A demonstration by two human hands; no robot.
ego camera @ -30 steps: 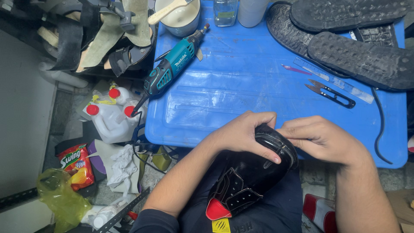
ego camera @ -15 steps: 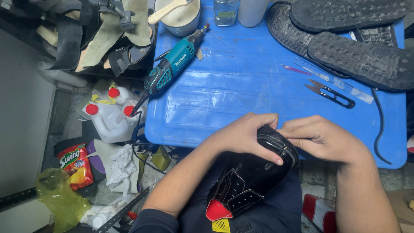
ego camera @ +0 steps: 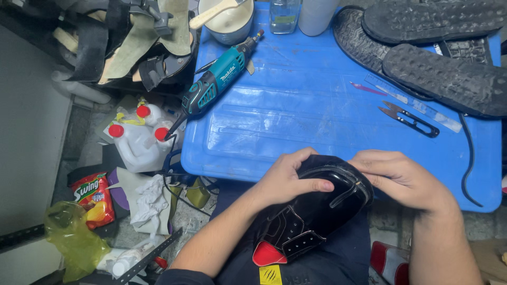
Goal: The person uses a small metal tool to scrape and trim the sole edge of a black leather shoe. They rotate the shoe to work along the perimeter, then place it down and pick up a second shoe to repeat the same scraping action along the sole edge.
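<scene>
Black shoe (ego camera: 311,211) on the person's lap, toe end up against the near edge of the blue table (ego camera: 317,116). A red patch shows at the shoe's lower end, with a row of eyelets beside it.

Left hand (ego camera: 288,179) lies over the toe end of the shoe, fingers curled across the top, thumb pressed along the sole edge; clamped on the shoe. Right hand (ego camera: 401,177) at the far side of the toe, fingers bent and pressed against the sole rim; fingertips touching the shoe, pinching its edge as far as can be told.

On the blue table: a teal rotary tool (ego camera: 219,79) at the left edge, its cord hanging off the side; a small pair of black snips (ego camera: 409,119) towards the right; a clear strip (ego camera: 412,103) just beyond the snips. Dark rubber soles (ego camera: 443,74) stacked at the far right corner. A white cup (ego camera: 229,21) with a wooden stick at the far left corner.

Left of the table, on the floor: white jugs with red caps (ego camera: 137,137), a red snack bag (ego camera: 95,198), a crumpled white cloth (ego camera: 150,200).
</scene>
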